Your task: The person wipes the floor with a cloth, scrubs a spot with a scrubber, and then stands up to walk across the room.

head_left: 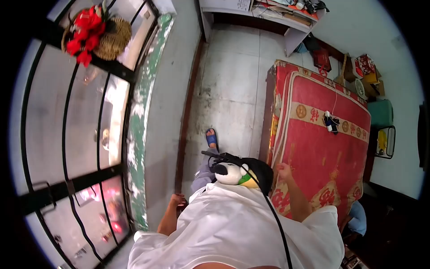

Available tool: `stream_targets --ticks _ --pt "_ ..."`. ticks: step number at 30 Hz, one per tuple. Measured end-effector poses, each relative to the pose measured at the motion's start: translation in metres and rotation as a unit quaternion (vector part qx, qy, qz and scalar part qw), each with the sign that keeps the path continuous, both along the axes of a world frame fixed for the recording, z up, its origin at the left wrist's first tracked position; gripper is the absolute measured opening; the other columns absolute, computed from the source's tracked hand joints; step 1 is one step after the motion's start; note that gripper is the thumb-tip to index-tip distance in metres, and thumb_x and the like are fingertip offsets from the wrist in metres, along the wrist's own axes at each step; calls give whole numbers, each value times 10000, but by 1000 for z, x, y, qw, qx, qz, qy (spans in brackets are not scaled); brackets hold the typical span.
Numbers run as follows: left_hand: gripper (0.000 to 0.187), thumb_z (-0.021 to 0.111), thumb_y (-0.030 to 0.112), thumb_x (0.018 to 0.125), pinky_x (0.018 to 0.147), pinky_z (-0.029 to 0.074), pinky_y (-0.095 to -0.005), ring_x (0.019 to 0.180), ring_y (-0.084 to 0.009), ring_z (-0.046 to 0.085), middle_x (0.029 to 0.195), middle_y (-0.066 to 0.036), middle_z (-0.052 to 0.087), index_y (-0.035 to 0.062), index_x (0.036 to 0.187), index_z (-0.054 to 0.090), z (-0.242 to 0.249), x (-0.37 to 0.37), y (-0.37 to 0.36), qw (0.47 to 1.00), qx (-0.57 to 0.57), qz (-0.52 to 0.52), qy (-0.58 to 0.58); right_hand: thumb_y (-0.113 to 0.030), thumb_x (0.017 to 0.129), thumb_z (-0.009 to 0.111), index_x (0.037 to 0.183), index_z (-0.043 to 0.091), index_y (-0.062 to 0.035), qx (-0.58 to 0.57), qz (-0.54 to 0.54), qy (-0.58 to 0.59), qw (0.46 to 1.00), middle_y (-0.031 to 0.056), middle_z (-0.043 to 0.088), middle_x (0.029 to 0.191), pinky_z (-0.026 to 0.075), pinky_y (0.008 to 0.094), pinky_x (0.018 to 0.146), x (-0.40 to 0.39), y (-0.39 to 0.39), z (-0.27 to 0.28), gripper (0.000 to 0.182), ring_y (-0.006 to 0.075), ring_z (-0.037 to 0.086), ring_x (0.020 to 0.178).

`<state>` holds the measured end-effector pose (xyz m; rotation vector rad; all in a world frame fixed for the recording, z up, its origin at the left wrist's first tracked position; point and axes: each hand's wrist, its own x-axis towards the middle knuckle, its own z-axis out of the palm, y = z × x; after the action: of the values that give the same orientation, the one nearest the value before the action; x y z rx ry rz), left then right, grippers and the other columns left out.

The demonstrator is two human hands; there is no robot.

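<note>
My left hand (178, 199) hangs low at my left side, close to the wall's brown skirting. Its fingers are curled, and I cannot make out what, if anything, is inside them. On the other side, my right hand (283, 171) is beside the red mattress (320, 154), fingers loosely apart and with nothing visible in them. Between the hands, at my waist, is a black bag (264, 172) with a black strap or cable running up over my white shirt. A white, black, green and yellow plush toy (230, 173) sits against the bag.
A tiled floor (228, 89) runs ahead between wall and mattress. At its far end stands a cluttered desk (286, 13). A barred window (67, 112) with a flower basket (115, 39) is at left. A charger (331, 123) lies on the mattress; boxes (367, 67) stand beyond.
</note>
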<state>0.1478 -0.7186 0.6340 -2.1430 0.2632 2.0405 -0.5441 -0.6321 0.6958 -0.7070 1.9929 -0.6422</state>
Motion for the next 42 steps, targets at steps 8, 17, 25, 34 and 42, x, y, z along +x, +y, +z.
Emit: stream_targets --ticks 8,17,25,34,42 --pt "189 488 300 962 559 566 -434 681 -247 644 821 -53 648 176 993 628 -41 -113 -347 986 -65 -139 64 117 819 578 1096 656 3 -22 -175 -9 984 44 680 889 517 275 740 -26 -96 -8 310 161 650 833" --pt "209 526 24 886 622 564 -379 735 -202 660 839 -78 684 77 1068 615 15 -449 -700 917 -254 -263 161 117 799 575 1077 657 22 30 -361 -120 924 92 687 867 543 294 665 -78 -192 -28 305 193 659 772" --pt "305 424 -31 917 647 562 -327 772 -178 653 906 -61 674 52 1128 627 74 -633 -809 856 -320 -377 154 49 827 595 1045 680 21 -126 -388 8 913 49 684 846 506 278 677 -220 -350 -39 235 137 625 747" --pt "181 548 56 923 665 532 -293 772 -145 671 911 -66 718 36 1053 671 148 -913 -924 771 -422 -401 259 -46 896 608 1171 682 -26 -106 -403 55 907 31 697 941 499 260 660 -385 -513 -9 286 117 609 737" --pt "198 666 89 857 764 546 -376 881 -278 689 995 -128 687 51 1051 677 235 -1201 -971 413 -625 -560 354 -66 927 626 1170 673 -26 -150 -452 109 873 8 666 982 504 254 749 -500 -641 63 250 91 607 850"
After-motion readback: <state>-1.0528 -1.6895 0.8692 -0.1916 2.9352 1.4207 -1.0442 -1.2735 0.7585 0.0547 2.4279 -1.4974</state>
